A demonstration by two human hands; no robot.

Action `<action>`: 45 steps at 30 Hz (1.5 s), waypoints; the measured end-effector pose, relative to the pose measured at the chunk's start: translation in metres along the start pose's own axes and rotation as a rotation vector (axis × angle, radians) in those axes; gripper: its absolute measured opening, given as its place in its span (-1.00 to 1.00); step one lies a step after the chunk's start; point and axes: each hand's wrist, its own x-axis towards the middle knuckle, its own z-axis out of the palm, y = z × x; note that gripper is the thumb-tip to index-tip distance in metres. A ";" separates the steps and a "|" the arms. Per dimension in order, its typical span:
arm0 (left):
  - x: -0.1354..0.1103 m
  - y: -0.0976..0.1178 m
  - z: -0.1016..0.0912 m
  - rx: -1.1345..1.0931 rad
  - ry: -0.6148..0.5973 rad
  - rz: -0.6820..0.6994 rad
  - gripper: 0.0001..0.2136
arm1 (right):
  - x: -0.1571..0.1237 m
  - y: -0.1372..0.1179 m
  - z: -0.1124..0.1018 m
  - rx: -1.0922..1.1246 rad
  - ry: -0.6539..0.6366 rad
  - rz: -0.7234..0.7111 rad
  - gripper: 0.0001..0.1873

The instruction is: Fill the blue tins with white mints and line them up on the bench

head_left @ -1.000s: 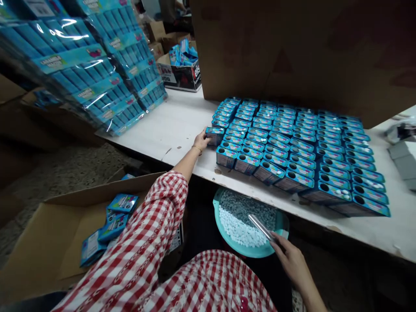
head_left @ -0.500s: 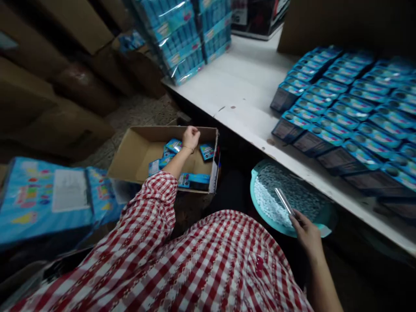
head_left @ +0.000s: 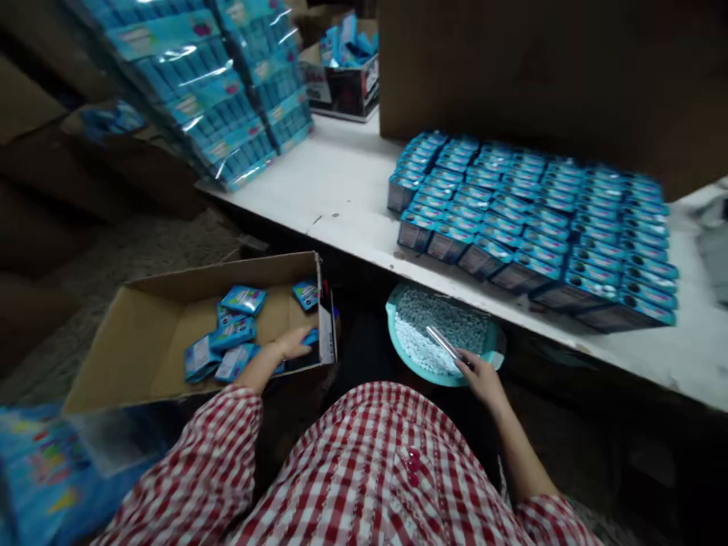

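My left hand [head_left: 293,345] reaches into an open cardboard box [head_left: 153,330]. Its fingers close around a small blue box [head_left: 311,337] near the right wall, though the fingertips are partly blurred. Several other blue packs [head_left: 234,331] lie loose beside it. My right hand [head_left: 478,373] grips a shiny metal tube [head_left: 444,341] by its lower end. Under the tube sits a turquoise basin [head_left: 392,322] filled with small pale pellets [head_left: 418,345]; the tube slants above them.
Rows of upright blue boxes [head_left: 523,220] stand on the white table [head_left: 341,205]. Film-wrapped blue stacks [head_left: 210,98] rise at its left end, with an open carton [head_left: 346,87] behind. A large blue package [head_left: 51,470] lies at lower left. The basin is partly under the table edge.
The view has swung to the right. My left hand has gone from above the far side of the cardboard box down to its near right corner. My right hand still holds the tube over the basin.
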 end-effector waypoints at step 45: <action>0.021 0.199 0.100 -0.615 -0.312 0.204 -0.50 | -0.009 -0.094 0.005 0.224 -0.018 -0.226 -0.62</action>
